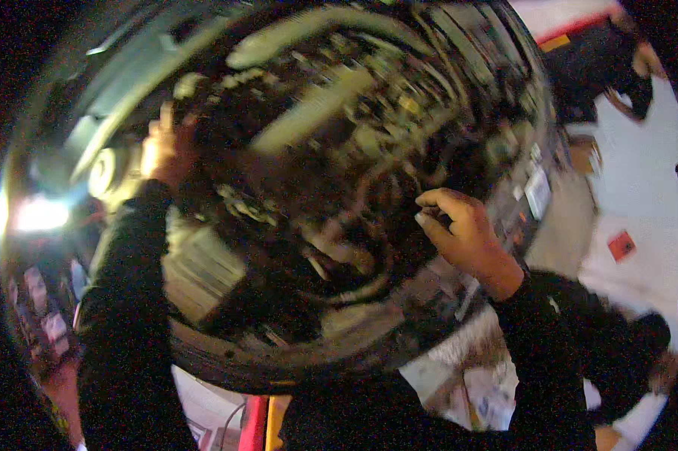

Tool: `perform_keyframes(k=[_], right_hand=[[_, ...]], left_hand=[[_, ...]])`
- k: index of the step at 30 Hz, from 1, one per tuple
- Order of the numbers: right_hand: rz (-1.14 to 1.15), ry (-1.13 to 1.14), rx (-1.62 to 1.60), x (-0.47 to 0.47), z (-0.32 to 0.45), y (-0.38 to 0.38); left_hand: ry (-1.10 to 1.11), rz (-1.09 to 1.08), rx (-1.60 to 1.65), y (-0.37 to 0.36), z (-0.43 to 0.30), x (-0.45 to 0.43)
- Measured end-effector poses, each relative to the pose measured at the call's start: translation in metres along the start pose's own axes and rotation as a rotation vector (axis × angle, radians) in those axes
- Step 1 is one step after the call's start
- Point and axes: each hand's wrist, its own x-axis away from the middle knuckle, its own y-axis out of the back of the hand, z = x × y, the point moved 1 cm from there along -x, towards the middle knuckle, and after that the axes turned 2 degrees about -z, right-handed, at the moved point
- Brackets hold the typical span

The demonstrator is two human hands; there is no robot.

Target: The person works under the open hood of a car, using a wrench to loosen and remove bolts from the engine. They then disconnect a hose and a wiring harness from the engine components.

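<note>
Below me lies a vehicle's engine bay (pixel 316 186), blurred and dimly lit, with hoses and a long pale engine part (pixel 313 110) across its middle. My left hand (pixel 167 146) is at its left side, lit from the left; whether it grips anything there is not clear. Over the right part of the bay is my right hand (pixel 454 231), its thumb and index fingertip close together. A thin dark thing may be at those fingertips, but blur hides it. Near my left forearm sits a ribbed, pale box-shaped part (pixel 203 273).
A bright lamp (pixel 42 214) shines at the left edge. Several small items, one a white box (pixel 537 191), rest along the bay's right side. Another person's dark-clothed arm (pixel 598 73) shows at the upper right. A red square (pixel 621 246) lies on the pale floor.
</note>
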Motion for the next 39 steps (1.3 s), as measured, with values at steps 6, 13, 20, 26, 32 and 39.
perform_keyframes(k=[6,13,20,26,32,39], right_hand=[[0.29,-0.413,0.194,0.196,-0.062,0.006],[-0.138,-0.414,0.12,0.234,-0.044,-0.015],[0.062,-0.446,0.127,0.213,-0.077,-0.031],[-0.259,-0.829,-0.718,0.245,-0.094,0.007],[-0.419,-0.902,-1.004,0.264,-0.096,0.025],[-0.401,-0.744,-1.054,0.203,-0.087,0.038]], left_hand=[[-0.103,-0.053,-0.221,-0.009,0.004,0.0],[-0.098,-0.069,-0.244,-0.024,0.021,-0.014],[-0.049,-0.008,-0.14,-0.013,0.012,-0.009],[-0.096,-0.058,-0.182,-0.01,0.007,-0.006],[-0.071,-0.072,-0.133,-0.018,0.015,-0.01],[-0.076,-0.023,-0.227,-0.006,0.007,-0.005]])
